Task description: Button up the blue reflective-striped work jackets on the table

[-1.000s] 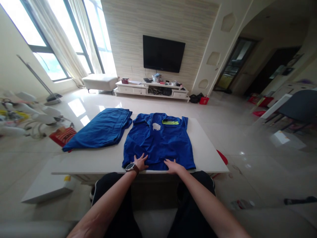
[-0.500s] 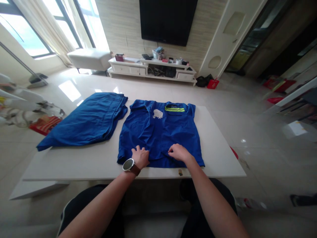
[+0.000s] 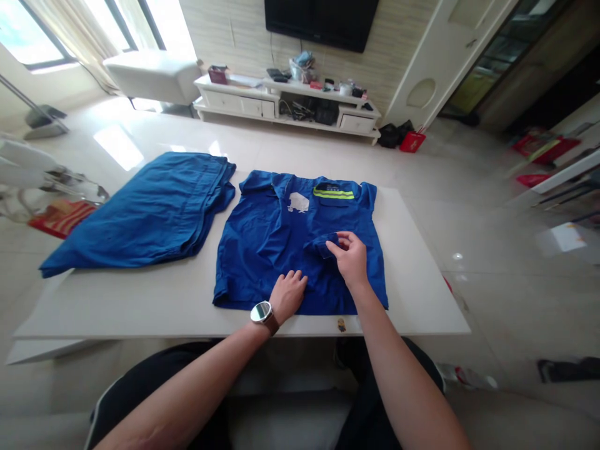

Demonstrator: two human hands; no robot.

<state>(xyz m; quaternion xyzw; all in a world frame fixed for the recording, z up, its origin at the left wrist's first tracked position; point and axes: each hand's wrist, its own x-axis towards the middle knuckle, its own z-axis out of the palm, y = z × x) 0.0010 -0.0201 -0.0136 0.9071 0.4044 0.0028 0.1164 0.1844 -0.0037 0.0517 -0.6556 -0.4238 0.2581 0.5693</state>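
Observation:
A blue garment [image 3: 262, 231] with a white print and a yellow-green stripe lies folded on the white table [image 3: 154, 306]. My right hand [image 3: 350, 255] pinches a raised bit of its cloth, right of the middle. Flat on the garment near its front edge rests my left hand [image 3: 288, 295], fingers spread a little, a watch [image 3: 261, 312] on the wrist. Another folded blue garment [image 3: 154, 212] lies at the table's left side, its corner hanging past the edge.
A small sticker [image 3: 341, 325] is at the table's front edge. Beyond the table stand a white TV cabinet [image 3: 234, 100] and a white bench [image 3: 152, 75]. Red bags [image 3: 412, 141] sit on the floor. My legs are under the front edge.
My right hand has moved away from me and lifted a bit of cloth. My left hand has slid right across the garment. The view has tilted down slightly.

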